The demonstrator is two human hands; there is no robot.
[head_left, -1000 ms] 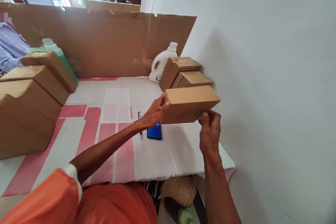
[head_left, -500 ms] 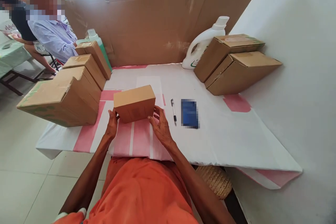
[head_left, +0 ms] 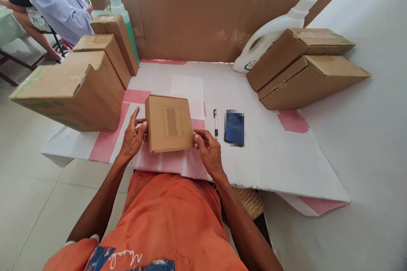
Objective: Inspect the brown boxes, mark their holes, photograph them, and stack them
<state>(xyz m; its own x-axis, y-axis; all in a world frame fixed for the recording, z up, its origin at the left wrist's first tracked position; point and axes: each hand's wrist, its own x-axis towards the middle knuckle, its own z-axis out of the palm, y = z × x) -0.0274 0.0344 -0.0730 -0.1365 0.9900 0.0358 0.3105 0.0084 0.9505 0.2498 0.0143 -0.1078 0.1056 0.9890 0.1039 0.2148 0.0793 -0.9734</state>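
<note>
A small brown cardboard box [head_left: 171, 123] is in front of me, its broad face with a rectangular panel turned up towards me. My left hand [head_left: 133, 137] is at the box's left side, thumb tip against the edge and index finger raised away from it. At the lower right corner, my right hand [head_left: 208, 150] pinches the box's edge between thumb and fingers. The underside of the box is hidden, so I cannot tell whether it rests on the cloth. To its right lie a pen [head_left: 216, 125] and a blurred dark blue object [head_left: 234, 129].
Cardboard boxes [head_left: 95, 93] stand on the left with a green bottle [head_left: 130, 34] behind. More boxes [head_left: 305, 67] lean at right beside a white jug [head_left: 270, 38]. A cardboard panel [head_left: 190, 17] closes the back of the table [head_left: 270, 156]. A person in a pale shirt [head_left: 57, 0] is at far left.
The box has been turned, so its broad panelled face now shows instead of its narrow sides. Both hands have shifted along its edges. My view has tilted down.
</note>
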